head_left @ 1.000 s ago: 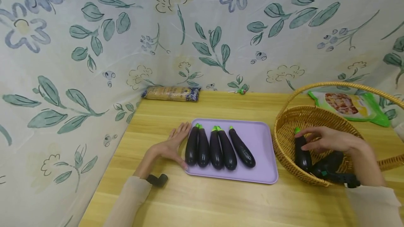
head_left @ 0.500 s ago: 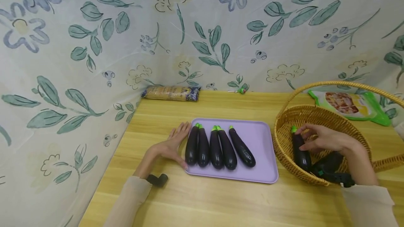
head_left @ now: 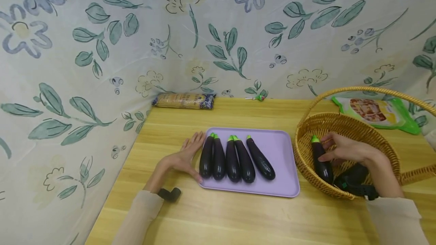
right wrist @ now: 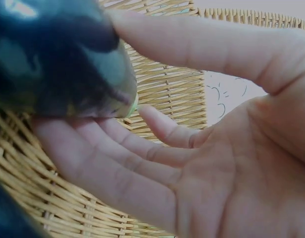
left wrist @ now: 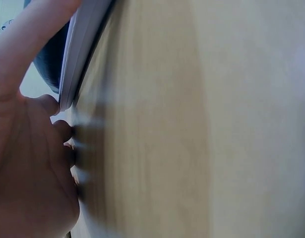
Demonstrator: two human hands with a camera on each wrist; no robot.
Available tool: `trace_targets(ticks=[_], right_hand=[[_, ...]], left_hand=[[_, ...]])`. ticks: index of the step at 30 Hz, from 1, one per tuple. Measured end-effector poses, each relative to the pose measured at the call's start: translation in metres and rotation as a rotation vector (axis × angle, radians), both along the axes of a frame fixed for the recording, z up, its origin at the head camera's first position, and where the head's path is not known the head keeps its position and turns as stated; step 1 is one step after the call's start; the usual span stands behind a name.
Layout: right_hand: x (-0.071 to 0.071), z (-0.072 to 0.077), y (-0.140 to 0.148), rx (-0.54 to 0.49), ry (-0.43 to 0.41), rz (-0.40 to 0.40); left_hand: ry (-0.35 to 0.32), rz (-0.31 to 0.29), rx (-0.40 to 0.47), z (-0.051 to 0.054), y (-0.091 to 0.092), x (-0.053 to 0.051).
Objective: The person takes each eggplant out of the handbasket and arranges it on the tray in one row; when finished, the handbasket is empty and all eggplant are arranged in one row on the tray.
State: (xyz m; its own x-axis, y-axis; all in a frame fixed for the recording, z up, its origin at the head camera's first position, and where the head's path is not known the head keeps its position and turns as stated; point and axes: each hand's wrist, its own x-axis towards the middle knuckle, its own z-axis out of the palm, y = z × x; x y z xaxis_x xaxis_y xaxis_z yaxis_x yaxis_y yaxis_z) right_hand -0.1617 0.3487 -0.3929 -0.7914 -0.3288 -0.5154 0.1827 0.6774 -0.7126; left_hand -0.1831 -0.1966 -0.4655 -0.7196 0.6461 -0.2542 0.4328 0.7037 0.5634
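Note:
In the head view my right hand point(head_left: 355, 153) is inside the wicker basket point(head_left: 335, 122) at the right. Its thumb and fingers pinch a dark purple eggplant point(head_left: 322, 163) with a green stem end. The right wrist view has the thumb on one side of this eggplant point(right wrist: 58, 64) and the fingers along its other side. A second eggplant point(head_left: 354, 174) lies beside it, partly hidden by the wrist strap. Several eggplants point(head_left: 233, 163) lie side by side on a lilac tray point(head_left: 284, 162). With fingers spread, my left hand point(head_left: 184, 160) rests against the tray's left edge.
The basket's tall handle point(head_left: 368, 89) arches over the basket. Behind it lies a green food bag point(head_left: 378, 112). A pack of noodles point(head_left: 183, 101) and a small green-topped item point(head_left: 260, 97) lie along the back, by the floral cloth point(head_left: 136, 56).
My right hand has shifted left inside the basket, and its grip has closed around the eggplant. That eggplant's stem end has moved slightly left. The left hand and tray stay put.

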Motion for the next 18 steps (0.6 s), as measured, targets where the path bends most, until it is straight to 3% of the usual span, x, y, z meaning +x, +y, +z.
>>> trace_targets(ticks=[5,14,18], right_hand=[[-0.0007,-0.0020,-0.0003,-0.001,0.018,-0.001],[-0.0011,-0.0021,-0.0015,-0.005,0.122,0.100],[-0.0004,-0.0015,-0.0006,-0.018,0.123,0.125]], left_hand=[[-0.005,0.000,0.005,0.0006,-0.0006,0.0000],[0.001,-0.003,0.008,0.0017,-0.0002,0.0005],[-0.002,0.000,0.010,0.0017,-0.0010,0.0004]])
